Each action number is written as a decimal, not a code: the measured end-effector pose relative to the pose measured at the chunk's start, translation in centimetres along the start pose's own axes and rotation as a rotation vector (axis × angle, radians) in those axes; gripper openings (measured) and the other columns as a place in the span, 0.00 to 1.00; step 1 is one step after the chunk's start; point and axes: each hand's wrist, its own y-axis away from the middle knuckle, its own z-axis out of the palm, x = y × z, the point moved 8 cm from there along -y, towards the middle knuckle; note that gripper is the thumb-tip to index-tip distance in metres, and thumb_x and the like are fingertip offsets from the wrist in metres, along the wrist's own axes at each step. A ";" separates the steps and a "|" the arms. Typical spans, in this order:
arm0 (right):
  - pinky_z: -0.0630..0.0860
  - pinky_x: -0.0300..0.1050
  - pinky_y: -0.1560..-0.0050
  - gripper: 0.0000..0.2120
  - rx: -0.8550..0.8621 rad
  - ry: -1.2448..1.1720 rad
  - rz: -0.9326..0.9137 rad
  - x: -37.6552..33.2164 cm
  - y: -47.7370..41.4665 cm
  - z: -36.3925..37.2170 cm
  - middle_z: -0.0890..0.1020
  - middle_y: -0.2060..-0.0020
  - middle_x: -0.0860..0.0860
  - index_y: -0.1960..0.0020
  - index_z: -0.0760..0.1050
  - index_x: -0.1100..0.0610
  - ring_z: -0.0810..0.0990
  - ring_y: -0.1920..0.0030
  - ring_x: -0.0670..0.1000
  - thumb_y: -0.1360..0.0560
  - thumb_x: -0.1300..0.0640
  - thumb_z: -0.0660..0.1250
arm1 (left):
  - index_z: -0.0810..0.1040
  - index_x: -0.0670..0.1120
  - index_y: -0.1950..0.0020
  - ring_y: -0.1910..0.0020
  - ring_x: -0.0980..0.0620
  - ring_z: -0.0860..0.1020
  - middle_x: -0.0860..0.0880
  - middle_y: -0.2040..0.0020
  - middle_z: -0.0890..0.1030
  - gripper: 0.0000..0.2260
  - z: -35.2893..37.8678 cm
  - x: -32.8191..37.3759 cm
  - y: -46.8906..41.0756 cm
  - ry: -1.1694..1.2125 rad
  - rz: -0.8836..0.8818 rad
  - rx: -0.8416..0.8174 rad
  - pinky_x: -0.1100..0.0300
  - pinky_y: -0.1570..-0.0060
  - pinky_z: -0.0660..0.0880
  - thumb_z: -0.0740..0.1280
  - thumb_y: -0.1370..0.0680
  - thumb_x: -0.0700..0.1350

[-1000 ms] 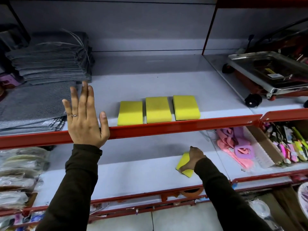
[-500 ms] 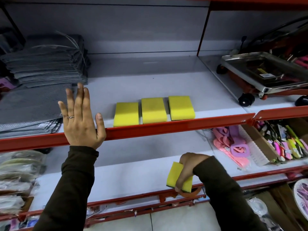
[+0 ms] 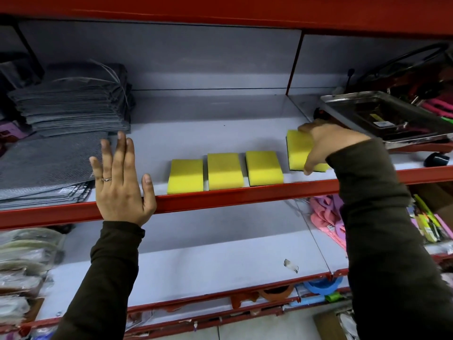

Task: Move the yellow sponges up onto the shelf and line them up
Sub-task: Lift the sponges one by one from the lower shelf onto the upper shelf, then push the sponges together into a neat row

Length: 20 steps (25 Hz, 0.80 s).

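Matt foam sponges (image 3: 225,170), glossy metal tray (image 3: 392,116)

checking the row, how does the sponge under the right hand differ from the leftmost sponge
The held sponge is gripped by the right hand; the leftmost sponge lies free. The held one sits farther back, apart from the row; the leftmost sits at the shelf front edge beside its neighbour. Both are yellow, flat blocks.

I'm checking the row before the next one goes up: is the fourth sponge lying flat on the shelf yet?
Not quite. The fourth sponge is still gripped by the right hand and sits tilted, further back than the three flat sponges.
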 end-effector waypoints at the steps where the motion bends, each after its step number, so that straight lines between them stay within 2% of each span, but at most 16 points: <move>1: 0.74 0.55 0.30 0.51 -0.052 0.048 0.015 0.1 -0.9 1.0 0.68 0.24 0.60 0.21 0.61 0.59 0.72 0.27 0.62 0.37 0.57 0.83 | 0.55 0.40 0.15 0.14 0.45 0.48 0.44 0.15 0.58 0.30 0.0 -0.1 0.0 -0.006 0.000 -0.001 0.47 0.15 0.42 0.49 0.15 0.53; 4: 0.76 0.53 0.32 0.48 -0.132 0.078 -0.017 -0.1 -2.5 3.5 0.69 0.24 0.57 0.20 0.61 0.54 0.74 0.29 0.61 0.36 0.60 0.80 | 0.55 0.41 0.15 0.14 0.45 0.49 0.45 0.14 0.57 0.30 0.0 -0.2 -0.2 -0.008 -0.010 -0.020 0.47 0.15 0.42 0.49 0.15 0.53; 7: 0.76 0.48 0.34 0.47 -0.112 -0.020 -0.057 0.2 -2.5 4.0 0.69 0.24 0.55 0.20 0.61 0.49 0.74 0.29 0.59 0.35 0.63 0.77 | 0.56 0.41 0.15 0.14 0.43 0.50 0.44 0.15 0.58 0.31 -0.2 0.2 -0.3 -0.001 -0.027 -0.074 0.47 0.15 0.42 0.49 0.16 0.53; 9: 0.72 0.46 0.30 0.44 0.011 -0.109 -0.111 0.2 -1.5 3.0 0.69 0.23 0.54 0.21 0.63 0.50 0.72 0.26 0.56 0.33 0.63 0.77 | 0.57 0.40 0.16 0.15 0.40 0.54 0.43 0.15 0.59 0.31 -0.4 0.4 -0.6 -0.002 -0.034 -0.135 0.47 0.15 0.42 0.49 0.16 0.54; 12: 0.62 0.40 0.26 0.29 0.350 -0.350 -0.422 -3.1 2.9 1.3 0.74 0.26 0.54 0.26 0.71 0.55 0.71 0.25 0.54 0.26 0.62 0.71 | 0.60 0.39 0.17 0.17 0.40 0.59 0.42 0.17 0.64 0.33 -1.2 2.1 -0.8 0.097 0.014 -0.257 0.46 0.15 0.43 0.48 0.15 0.59; 13: 0.61 0.40 0.26 0.24 0.394 -0.420 -0.514 -4.7 4.8 1.7 0.76 0.28 0.54 0.27 0.73 0.56 0.72 0.26 0.53 0.24 0.62 0.69 | 0.63 0.39 0.18 0.17 0.41 0.61 0.42 0.19 0.67 0.33 -1.5 3.5 -0.8 0.130 0.059 -0.307 0.45 0.16 0.44 0.47 0.15 0.59; 15: 0.56 0.47 0.22 0.23 0.354 -0.438 -0.598 -8.2 6.9 3.9 0.75 0.27 0.51 0.27 0.72 0.55 0.68 0.23 0.51 0.21 0.62 0.63 | 0.69 0.40 0.20 0.19 0.43 0.65 0.43 0.21 0.72 0.32 -1.8 6.4 -0.2 0.120 0.159 -0.442 0.42 0.16 0.49 0.45 0.14 0.59; 17: 0.46 0.54 0.18 0.25 0.283 -0.344 -0.586 -11.0 7.2 6.5 0.69 0.23 0.46 0.23 0.68 0.52 0.60 0.20 0.48 0.20 0.59 0.59 | 0.73 0.40 0.23 0.20 0.45 0.67 0.43 0.23 0.74 0.31 -1.6 8.2 0.7 0.127 0.192 -0.585 0.44 0.16 0.50 0.45 0.15 0.57; 18: 0.43 0.54 0.18 0.26 0.269 -0.297 -0.581 -12.0 7.2 7.4 0.67 0.22 0.45 0.22 0.65 0.51 0.58 0.19 0.47 0.20 0.58 0.57 | 0.74 0.41 0.23 0.20 0.46 0.68 0.43 0.24 0.75 0.31 -1.5 8.7 1.0 0.146 0.189 -0.644 0.46 0.16 0.51 0.45 0.15 0.56; 20: 0.42 0.54 0.17 0.26 0.255 -0.248 -0.580 -13.4 7.0 8.5 0.65 0.21 0.45 0.21 0.63 0.52 0.56 0.19 0.46 0.20 0.57 0.56 | 0.74 0.41 0.23 0.21 0.48 0.70 0.44 0.23 0.75 0.32 -1.4 8.8 1.3 0.178 0.167 -0.716 0.48 0.16 0.53 0.44 0.16 0.56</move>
